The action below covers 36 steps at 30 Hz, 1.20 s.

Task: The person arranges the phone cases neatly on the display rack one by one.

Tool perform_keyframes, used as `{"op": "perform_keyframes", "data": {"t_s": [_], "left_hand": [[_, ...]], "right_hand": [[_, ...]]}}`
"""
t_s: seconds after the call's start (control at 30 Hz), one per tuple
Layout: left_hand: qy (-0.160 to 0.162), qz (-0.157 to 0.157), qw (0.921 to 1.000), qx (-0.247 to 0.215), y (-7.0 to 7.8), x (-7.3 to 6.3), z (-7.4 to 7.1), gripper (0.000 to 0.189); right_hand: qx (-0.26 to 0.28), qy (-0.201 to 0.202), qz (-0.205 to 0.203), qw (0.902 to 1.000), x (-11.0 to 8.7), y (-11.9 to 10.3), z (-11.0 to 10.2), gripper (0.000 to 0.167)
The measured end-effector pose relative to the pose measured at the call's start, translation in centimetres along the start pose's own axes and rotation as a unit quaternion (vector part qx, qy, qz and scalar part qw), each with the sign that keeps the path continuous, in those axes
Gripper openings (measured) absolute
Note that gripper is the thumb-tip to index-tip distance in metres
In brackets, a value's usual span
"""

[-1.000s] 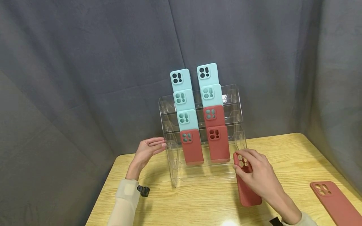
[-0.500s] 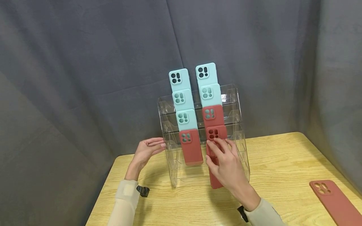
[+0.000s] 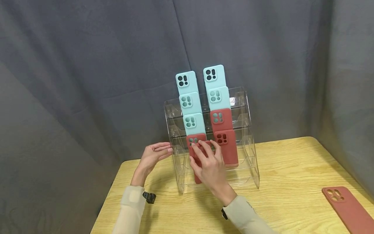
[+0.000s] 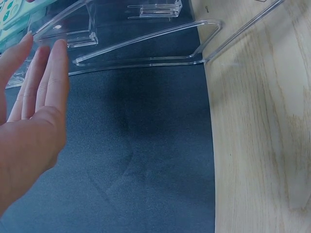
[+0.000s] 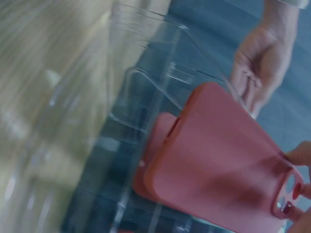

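My right hand [image 3: 211, 169] grips a red phone case [image 5: 214, 155] near its camera cutouts, in front of the left column of a clear acrylic display rack [image 3: 241, 101]. Another red case [image 5: 154, 135] shows just behind the held one in the right wrist view. Two red cases [image 3: 229, 154] and two mint cases [image 3: 219, 85] stand in the rack's right column. Above the held case, the left column has several mint cases [image 3: 193, 88]. My left hand [image 3: 152, 155] has its fingers straight, fingertips right at the rack's left side.
One more red phone case [image 3: 349, 204] lies flat on the wooden table [image 3: 292, 162] at the right. A grey curtain [image 3: 117, 65] hangs close behind the rack and table edge.
My right hand has carried the held red case leftward from right of the rack, past the right column, to the front of the left column. My left hand stays put.
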State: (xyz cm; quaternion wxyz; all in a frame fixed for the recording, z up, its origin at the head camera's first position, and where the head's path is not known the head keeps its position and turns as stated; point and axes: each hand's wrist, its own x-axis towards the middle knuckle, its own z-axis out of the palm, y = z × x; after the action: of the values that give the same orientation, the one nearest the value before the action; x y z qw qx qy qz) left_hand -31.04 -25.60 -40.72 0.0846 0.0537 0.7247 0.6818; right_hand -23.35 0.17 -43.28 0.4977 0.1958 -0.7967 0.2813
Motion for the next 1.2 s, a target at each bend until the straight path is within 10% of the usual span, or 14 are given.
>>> {"op": "perform_keyframes", "data": {"t_s": [0.57, 1.2], "left_hand": [[0.007, 0.001, 1.0000, -0.004, 0.0, 0.3, 0.1, 0.048], [0.007, -0.001, 0.9999, 0.008, 0.3, 0.0, 0.2, 0.047]], "right_hand": [[-0.091, -0.013, 0.037, 0.9951, -3.7, 0.0, 5.2, 0.047], [-0.108, -0.057, 0.074, 0.9898, -4.6, -0.9, 5.3, 0.049]]}}
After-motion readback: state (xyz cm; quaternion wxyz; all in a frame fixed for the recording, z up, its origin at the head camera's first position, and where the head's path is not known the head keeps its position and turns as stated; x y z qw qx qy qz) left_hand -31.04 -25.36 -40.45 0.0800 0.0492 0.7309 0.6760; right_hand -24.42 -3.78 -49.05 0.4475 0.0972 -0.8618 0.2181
